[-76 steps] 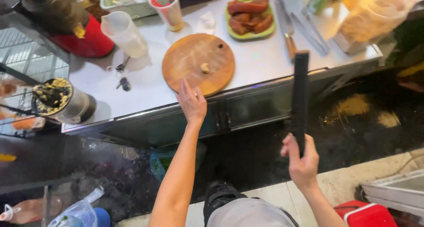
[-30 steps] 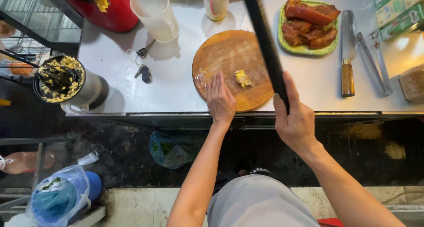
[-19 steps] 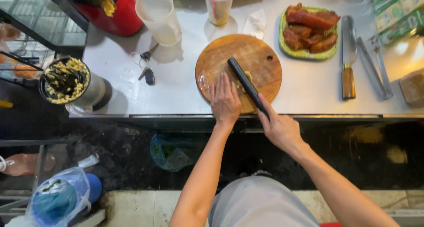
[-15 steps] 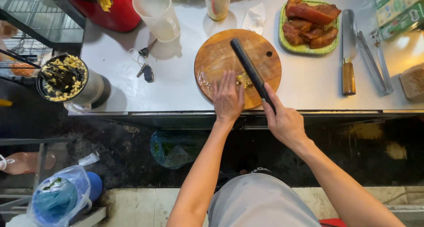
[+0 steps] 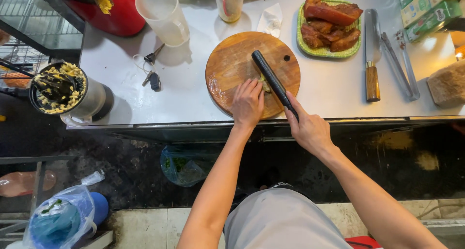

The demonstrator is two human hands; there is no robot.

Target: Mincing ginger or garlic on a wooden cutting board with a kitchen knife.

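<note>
Right hand [image 5: 310,129] fingers clenched around long black cleaver [image 5: 272,79], left hand [image 5: 247,102] fingers flat on small yellowish food piece [image 5: 266,85].

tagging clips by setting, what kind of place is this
Probably a street food stall or small kitchen: a steel counter holds a round chopping board, a plate of cooked meat and a cleaver.

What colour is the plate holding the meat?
Green, with a patterned rim; the plate shows best in the head view, right of the cutting board.
</note>
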